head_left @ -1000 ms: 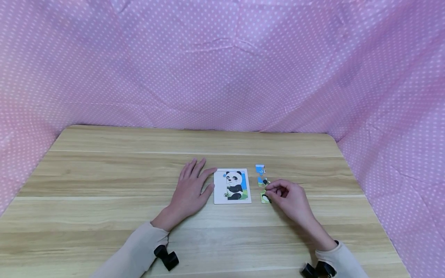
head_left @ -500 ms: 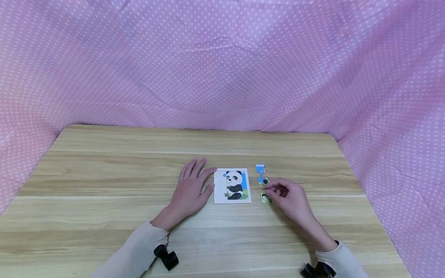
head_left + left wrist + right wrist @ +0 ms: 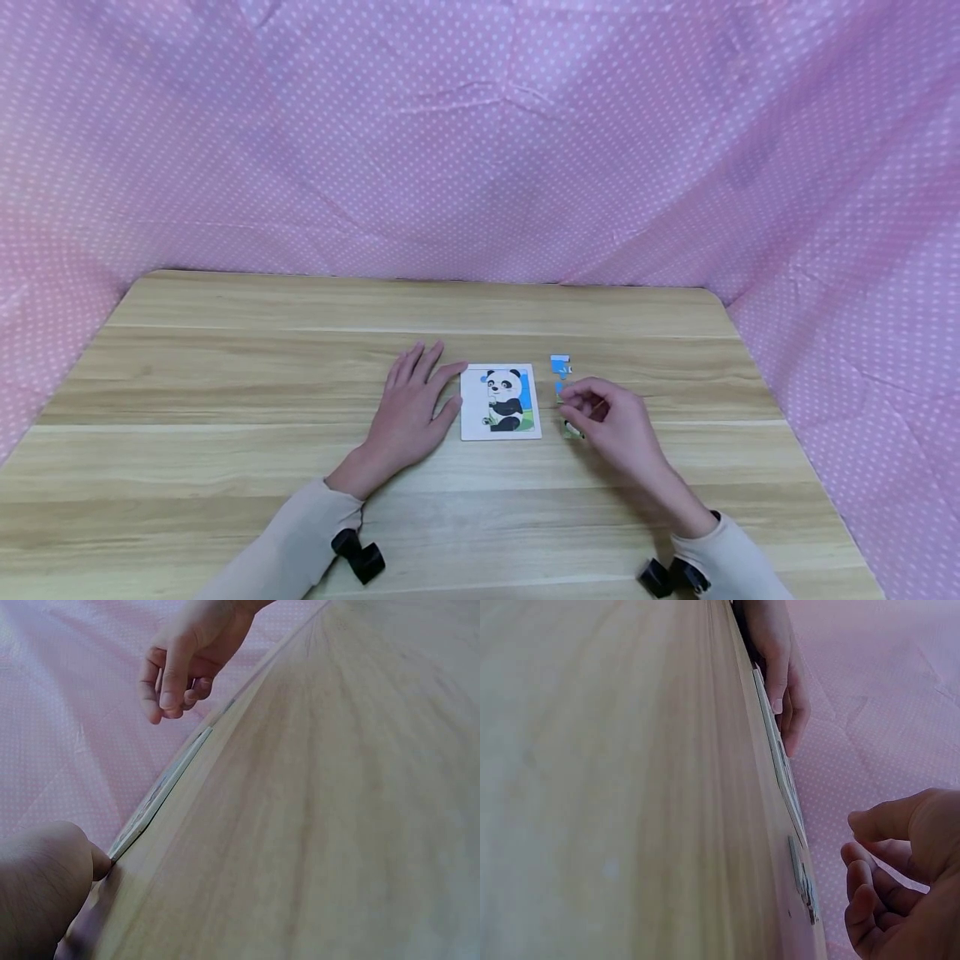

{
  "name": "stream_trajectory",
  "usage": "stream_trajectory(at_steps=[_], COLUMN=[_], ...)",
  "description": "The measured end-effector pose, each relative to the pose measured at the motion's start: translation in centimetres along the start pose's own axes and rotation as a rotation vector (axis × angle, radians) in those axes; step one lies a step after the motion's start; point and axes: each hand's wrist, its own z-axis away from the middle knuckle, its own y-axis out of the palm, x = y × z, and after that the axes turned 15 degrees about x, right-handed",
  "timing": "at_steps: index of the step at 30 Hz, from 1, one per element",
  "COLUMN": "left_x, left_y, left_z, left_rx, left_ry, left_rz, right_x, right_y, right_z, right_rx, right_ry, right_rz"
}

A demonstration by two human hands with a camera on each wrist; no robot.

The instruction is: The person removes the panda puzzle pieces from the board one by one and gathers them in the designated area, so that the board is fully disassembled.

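A white puzzle board lies flat on the table, with a panda picture partly filling its recess. My left hand rests palm down beside it; thumb and forefinger touch the board's left edge. Over the loose pieces right of the board hovers my right hand, its fingers loosely bent and nothing visible in them. A blue puzzle piece lies furthest back. Another blue piece is mostly covered by the right fingertips, and a green piece shows partly below the thumb. In the right wrist view, that hand is raised above the pieces.
The wooden table stretches out on all sides of the board. A pink cloth with white dots hangs behind the table and along its sides. Black wrist devices sit at both sleeve cuffs.
My right hand has shifted slightly left and now covers more of the middle piece. The left hand and the board look the same as before.
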Motion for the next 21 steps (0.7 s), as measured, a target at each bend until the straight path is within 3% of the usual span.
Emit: stream_trajectory(at_steps=[21], left_x=[0.0], left_y=[-0.1], left_z=[0.1], left_rx=[0.018], left_ry=[-0.012], left_rz=[0.011], right_x=[2.1], right_y=[2.1], right_z=[-2.2], right_rx=[0.059], right_ry=[-0.09], right_rz=[0.021])
